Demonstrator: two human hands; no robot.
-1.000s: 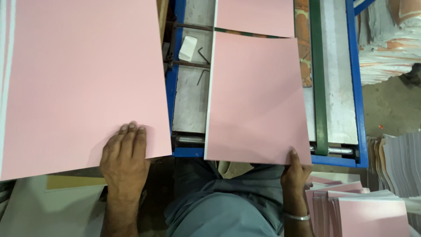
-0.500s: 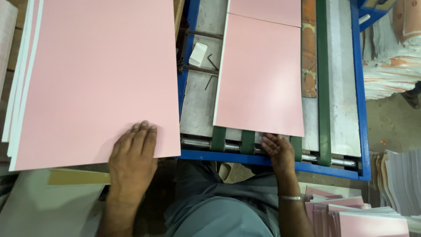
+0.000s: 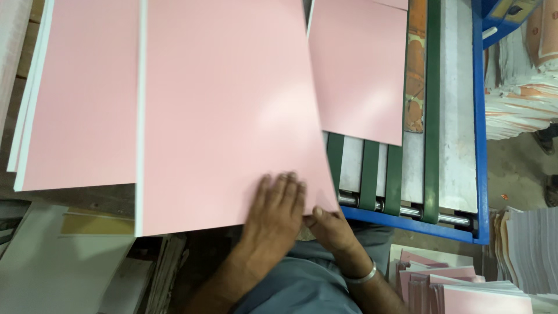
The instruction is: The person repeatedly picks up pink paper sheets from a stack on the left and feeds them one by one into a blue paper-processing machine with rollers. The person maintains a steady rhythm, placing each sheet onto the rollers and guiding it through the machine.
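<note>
Pressing flat, fingers spread, left hand (image 3: pixel 273 212) on top pink sheet (image 3: pixel 226 116), now pulled right off the pink stack (image 3: pixel 81 99). Pinching that sheet's near corner, right hand (image 3: pixel 328 227), thumb partly hidden underneath. Carried farther up the green belts (image 3: pixel 369 174) than before, second pink sheet (image 3: pixel 360 64), cut off at top.

Cut off at 12 o'clock: the top pink sheet (image 3: pixel 226 110) and the second pink sheet (image 3: pixel 363 70) on the green belts (image 3: pixel 369 174). Hidden under the top sheet: the right hand's (image 3: pixel 328 227) fingertips and most of the pink stack (image 3: pixel 81 99). Cropped at 3 o'clock: the paper piles (image 3: pixel 517 87).
</note>
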